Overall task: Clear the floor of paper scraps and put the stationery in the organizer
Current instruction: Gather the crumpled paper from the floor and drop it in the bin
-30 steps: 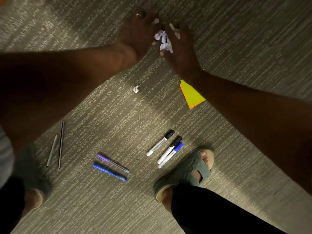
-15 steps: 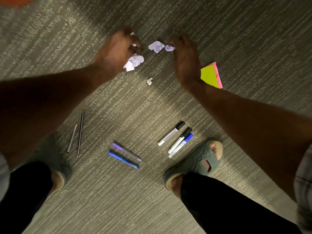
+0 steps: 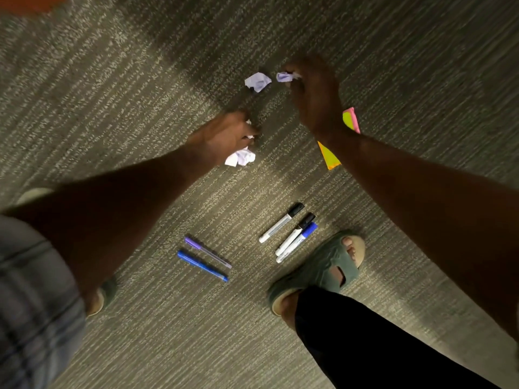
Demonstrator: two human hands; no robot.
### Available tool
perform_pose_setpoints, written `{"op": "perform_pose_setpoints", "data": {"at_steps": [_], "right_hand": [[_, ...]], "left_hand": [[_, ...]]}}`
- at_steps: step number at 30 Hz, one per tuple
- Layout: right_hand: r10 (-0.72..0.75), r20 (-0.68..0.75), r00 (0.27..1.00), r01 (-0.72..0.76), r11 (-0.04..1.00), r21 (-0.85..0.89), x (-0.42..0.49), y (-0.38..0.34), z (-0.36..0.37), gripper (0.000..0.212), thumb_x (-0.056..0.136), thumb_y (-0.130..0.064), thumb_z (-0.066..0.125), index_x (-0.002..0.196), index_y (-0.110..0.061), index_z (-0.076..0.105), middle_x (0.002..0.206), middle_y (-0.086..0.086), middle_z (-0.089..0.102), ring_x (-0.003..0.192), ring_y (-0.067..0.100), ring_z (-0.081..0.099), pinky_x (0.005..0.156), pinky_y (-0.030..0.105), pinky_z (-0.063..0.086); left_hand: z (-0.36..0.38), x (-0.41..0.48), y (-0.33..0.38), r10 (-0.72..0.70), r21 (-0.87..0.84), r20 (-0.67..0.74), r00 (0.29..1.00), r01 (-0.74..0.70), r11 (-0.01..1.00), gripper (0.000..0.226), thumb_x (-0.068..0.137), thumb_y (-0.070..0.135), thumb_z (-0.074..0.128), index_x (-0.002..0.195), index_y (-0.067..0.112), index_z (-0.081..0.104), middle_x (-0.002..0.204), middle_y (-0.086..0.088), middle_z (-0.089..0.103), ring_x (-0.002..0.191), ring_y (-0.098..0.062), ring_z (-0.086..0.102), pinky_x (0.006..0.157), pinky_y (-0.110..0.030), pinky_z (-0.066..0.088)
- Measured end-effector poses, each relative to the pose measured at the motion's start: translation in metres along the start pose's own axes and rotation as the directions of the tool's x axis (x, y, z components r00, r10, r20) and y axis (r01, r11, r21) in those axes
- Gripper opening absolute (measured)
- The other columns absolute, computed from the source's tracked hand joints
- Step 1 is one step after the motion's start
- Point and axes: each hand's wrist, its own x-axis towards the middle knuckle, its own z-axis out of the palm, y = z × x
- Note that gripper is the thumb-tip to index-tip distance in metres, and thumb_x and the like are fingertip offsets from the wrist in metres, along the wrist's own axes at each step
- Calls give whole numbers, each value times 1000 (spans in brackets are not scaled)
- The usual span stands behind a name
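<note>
My left hand point(image 3: 224, 136) is closed around crumpled white paper scraps point(image 3: 241, 158) that stick out below the palm. My right hand point(image 3: 314, 94) pinches a small crumpled scrap point(image 3: 285, 77) at its fingertips. One more crumpled scrap point(image 3: 257, 81) lies loose on the carpet just left of that hand. Three whiteboard markers point(image 3: 289, 233) lie side by side near my right foot. A purple pen point(image 3: 207, 252) and a blue pen point(image 3: 202, 265) lie to their left. Yellow and pink sticky notes point(image 3: 350, 119) are partly hidden under my right wrist.
Grey striped carpet point(image 3: 421, 66) covers the whole floor. My right foot in a green sandal point(image 3: 317, 272) stands beside the markers; my left foot point(image 3: 104, 297) is mostly hidden under my left arm. An orange object point(image 3: 31, 4) shows at the top left corner.
My left hand moved down and right with its paper, over the spot where a tiny scrap lay. The right hand keeps its pinched scrap. The view shifted, hiding the two pencils.
</note>
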Motion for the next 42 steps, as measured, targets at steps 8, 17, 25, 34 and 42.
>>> {"op": "perform_pose_setpoints", "data": {"at_steps": [8, 17, 25, 34, 42], "right_hand": [[-153, 382, 911, 288, 900, -328, 10, -17, 42, 37, 102, -18, 35, 130, -21, 58, 156, -1, 36, 145, 22, 29, 108, 39, 40], [10, 94, 996, -1, 996, -94, -15, -20, 42, 17, 87, -15, 58, 95, -8, 71, 104, 20, 69, 97, 27, 69, 96, 53, 49], [250, 16, 968, -248, 951, 184, -100, -48, 23, 16, 90, 1, 56, 94, -7, 69, 97, 8, 70, 92, 23, 65, 83, 33, 52], [576, 69, 815, -578, 795, 184, -76, -24, -13, 13, 93, -20, 58, 100, -17, 68, 96, 3, 72, 89, 31, 69, 79, 43, 55], [589, 29, 808, -568, 765, 303, -76, -79, -103, 7, 90, -15, 64, 93, -10, 68, 83, 9, 69, 75, 33, 69, 66, 51, 58]], "left_hand": [[3, -8, -19, 40, -9, 102, 994, -40, 999, 23, 99, 11, 58, 119, 10, 69, 116, -7, 67, 78, -8, 60, 64, -8, 43], [-22, -39, -23, -145, -145, -105, 984, 130, 981, 23, 95, 18, 65, 116, 15, 76, 109, -9, 68, 89, -23, 65, 80, -41, 53], [-27, -74, -24, -235, -201, -31, 972, 224, 953, 21, 92, 17, 69, 110, 11, 77, 100, -13, 69, 89, -29, 65, 83, -41, 51], [-38, -110, -15, -293, -234, 16, 956, 289, 928, 23, 91, 19, 71, 112, 12, 77, 105, -14, 68, 97, -31, 64, 88, -38, 50], [-125, -151, 33, -313, -340, -94, 945, 265, 902, 19, 90, 13, 71, 107, 8, 78, 97, -13, 70, 88, -28, 66, 83, -36, 52]]}}
